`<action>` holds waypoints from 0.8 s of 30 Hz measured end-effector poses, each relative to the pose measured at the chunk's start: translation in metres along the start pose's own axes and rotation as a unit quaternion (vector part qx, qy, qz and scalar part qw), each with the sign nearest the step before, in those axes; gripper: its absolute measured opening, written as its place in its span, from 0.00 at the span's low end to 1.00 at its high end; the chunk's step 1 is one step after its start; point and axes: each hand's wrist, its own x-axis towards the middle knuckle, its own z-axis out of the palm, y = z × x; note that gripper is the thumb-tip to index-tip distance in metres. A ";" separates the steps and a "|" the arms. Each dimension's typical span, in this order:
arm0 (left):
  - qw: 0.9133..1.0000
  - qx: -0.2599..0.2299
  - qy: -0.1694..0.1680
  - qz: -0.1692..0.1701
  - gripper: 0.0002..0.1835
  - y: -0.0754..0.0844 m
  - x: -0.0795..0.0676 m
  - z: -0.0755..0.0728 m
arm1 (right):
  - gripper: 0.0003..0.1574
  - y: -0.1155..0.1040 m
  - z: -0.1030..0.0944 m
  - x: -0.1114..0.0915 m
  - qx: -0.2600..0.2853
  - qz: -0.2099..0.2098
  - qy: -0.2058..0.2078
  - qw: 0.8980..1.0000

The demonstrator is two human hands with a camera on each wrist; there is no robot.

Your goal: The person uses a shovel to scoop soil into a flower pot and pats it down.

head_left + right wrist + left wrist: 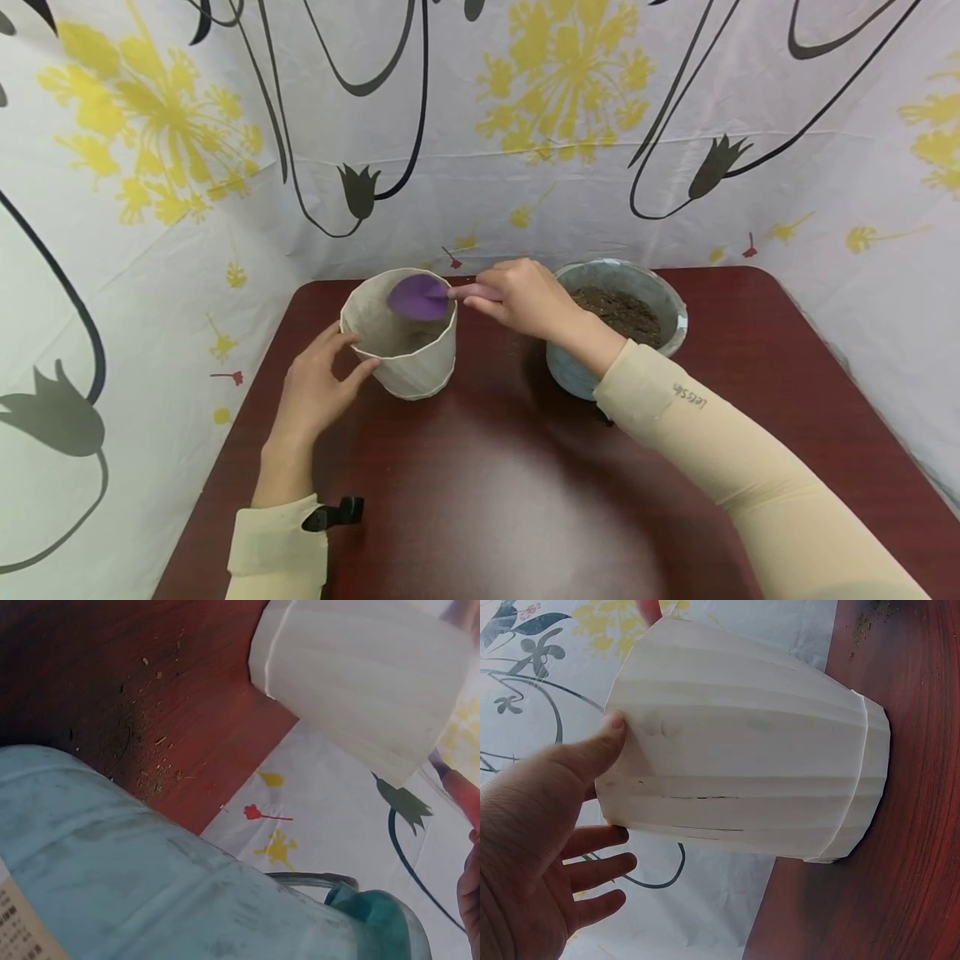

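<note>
A white faceted flower pot (416,371) stands on the table, its mouth facing up. My left hand (318,387) holds this pot at its near left rim; in the left wrist view the thumb (604,746) lies against the outer wall, with other fingers spread below. My right hand (525,296) grips the pink handle of a hand trowel, whose purple blade (418,297) is over the pot's mouth, tilted into it. Whether soil lies at the pot's bottom is hard to tell. Under my right forearm stands a blue-grey bucket (573,379) with dark soil (618,312) inside.
Crumbs of soil (154,776) are scattered on the dark red table (465,500) between bucket and pot. A patterned white cloth (465,192) hangs behind and along both sides. The bucket's wire handle (311,879) sticks out at its rim.
</note>
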 end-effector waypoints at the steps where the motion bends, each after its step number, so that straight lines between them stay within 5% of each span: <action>1: 1.000 0.001 -0.002 -0.002 0.29 0.001 0.000 0.000 | 0.14 0.001 -0.001 0.000 0.012 0.006 0.005 1.000; 10: 1.000 -0.001 -0.002 -0.019 0.38 0.008 0.008 0.003 | 0.13 0.010 -0.016 -0.006 0.081 0.079 0.032 0.993; 18: 0.996 -0.006 0.061 0.059 0.31 0.029 0.023 0.017 | 0.14 0.019 -0.039 -0.018 0.080 0.145 0.036 0.986; 24: 0.993 -0.023 0.064 0.095 0.30 0.047 0.032 0.028 | 0.14 0.027 -0.053 -0.028 0.073 0.174 0.036 0.981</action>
